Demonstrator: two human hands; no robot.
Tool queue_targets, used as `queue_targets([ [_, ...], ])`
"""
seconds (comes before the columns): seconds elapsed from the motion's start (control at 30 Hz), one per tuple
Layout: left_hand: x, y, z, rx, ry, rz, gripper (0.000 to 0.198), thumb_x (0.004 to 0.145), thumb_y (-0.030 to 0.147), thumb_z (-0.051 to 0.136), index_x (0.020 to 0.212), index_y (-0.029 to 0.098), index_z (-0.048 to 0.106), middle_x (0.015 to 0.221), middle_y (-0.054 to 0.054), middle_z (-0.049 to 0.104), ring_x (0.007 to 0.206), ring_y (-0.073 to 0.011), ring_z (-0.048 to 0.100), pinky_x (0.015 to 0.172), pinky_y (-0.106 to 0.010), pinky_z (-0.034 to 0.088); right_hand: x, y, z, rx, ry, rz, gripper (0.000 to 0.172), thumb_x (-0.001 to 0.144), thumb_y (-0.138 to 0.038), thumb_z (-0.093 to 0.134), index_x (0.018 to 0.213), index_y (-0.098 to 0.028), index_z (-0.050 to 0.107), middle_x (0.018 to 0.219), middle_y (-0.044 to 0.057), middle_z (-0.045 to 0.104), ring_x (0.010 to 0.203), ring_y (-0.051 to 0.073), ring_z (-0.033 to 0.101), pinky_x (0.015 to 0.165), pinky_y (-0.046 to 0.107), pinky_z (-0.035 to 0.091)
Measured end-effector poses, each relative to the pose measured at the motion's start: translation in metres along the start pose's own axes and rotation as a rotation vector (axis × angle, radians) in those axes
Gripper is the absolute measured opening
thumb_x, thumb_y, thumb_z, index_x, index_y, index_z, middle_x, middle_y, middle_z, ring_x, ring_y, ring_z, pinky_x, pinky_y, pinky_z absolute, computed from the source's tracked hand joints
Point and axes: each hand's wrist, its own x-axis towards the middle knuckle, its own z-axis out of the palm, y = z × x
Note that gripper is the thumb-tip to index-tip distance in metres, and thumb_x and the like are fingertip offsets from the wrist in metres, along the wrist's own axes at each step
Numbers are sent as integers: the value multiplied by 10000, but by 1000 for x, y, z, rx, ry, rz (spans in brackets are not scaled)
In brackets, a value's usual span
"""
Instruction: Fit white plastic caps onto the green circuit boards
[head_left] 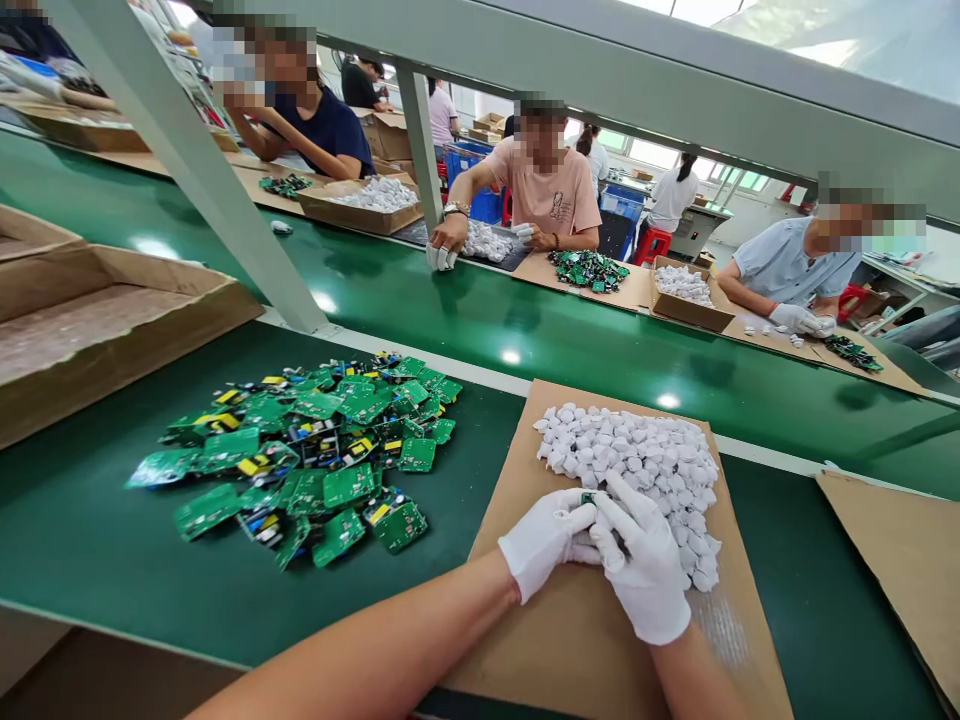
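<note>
- The left hand (551, 535), in a white knit glove, pinches a small green piece (589, 498), seemingly a circuit board, mostly hidden by fingertips.
- The right hand (637, 550), likewise gloved, bends its fingers against the piece's other side; whether it grips or merely touches, I cannot tell.
- The piece sits right of the frame's centre, above a flat brown cardboard sheet (525, 640).
- Good handling probably means steadying it by the edges with the left, pressing lightly with the right, and keeping loose glove fabric off the components.
- White pieces (630, 450), matte, angular and lumpy, crowd the sheet's upper part.
- Circuit boards (349, 485), glossy, thin and roughly rectangular, with yellow and black parts, lie jumbled left of centre on the smooth dark green desk (112, 560).
</note>
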Motion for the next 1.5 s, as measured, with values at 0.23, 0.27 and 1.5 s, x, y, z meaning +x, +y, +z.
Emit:
queue_targets([
  [0.23,2,0,-1,-63,38,-6,273,704,322,661,890,153,554,758,-14,583,621,-114,610,628,-274,497,1,4,2,218,-85,125,303,872,-202,458,1139,-239,596,1235,79,559,1114,218,532,936,399,460],
  [0.27,2,-1,0,-50,38,1,292,701,345,659,889,150,552,738,-17,593,611,-118,609,630,-286,498,1,4,4,215,-52,107,286,854,-186,485,1103,-244,613,1208,78,578,1095,218,543,918,400,470],
  [1.5,-12,8,15,380,-54,140,297,764,386,578,945,152,599,808,-52,610,721,-139,571,664,-254,466,7,-4,-2,714,-205,555,384,824,-415,526,1139,-213,612,1084,88,666,1014,253,602,910,417,465],
])
